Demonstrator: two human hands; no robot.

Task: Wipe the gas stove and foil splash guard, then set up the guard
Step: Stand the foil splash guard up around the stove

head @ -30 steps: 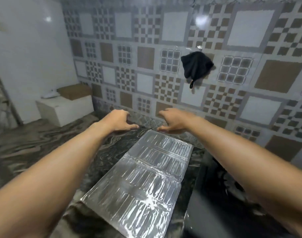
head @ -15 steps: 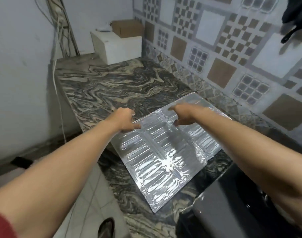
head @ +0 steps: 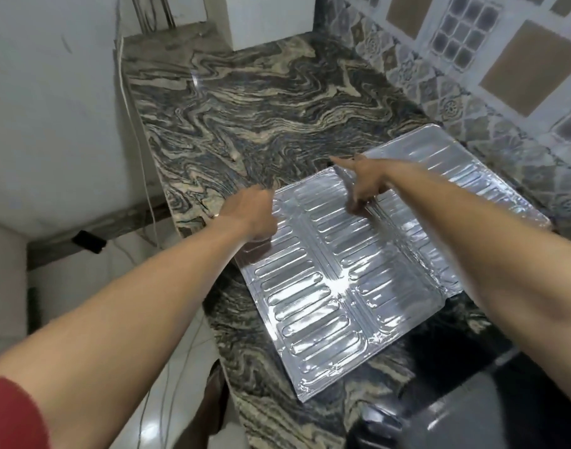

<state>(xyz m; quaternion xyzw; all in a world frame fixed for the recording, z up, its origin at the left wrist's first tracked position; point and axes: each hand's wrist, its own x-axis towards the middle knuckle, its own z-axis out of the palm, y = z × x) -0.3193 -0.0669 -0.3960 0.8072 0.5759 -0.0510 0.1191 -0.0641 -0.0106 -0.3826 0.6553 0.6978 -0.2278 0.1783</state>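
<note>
On the marbled surface, just beside the tiled wall, foil splash guard lies flat, panels unfolded; step judged: handling the guard, with setting-up not yet done. Left hand curls at its near-left edge, grip unclear; right hand rests loosely open along a fold. Next calls for lifting panels upright at the creases without buckling foil.

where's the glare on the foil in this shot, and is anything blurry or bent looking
Head view: the strongest glare sits near the middle of the foil splash guard, a white hotspot on its centre crease; the right hand is smeared by motion, the left hand slightly soft; the wide lens bows the countertop edge and the tiled wall; the stove corner is dark and blurred.
</note>
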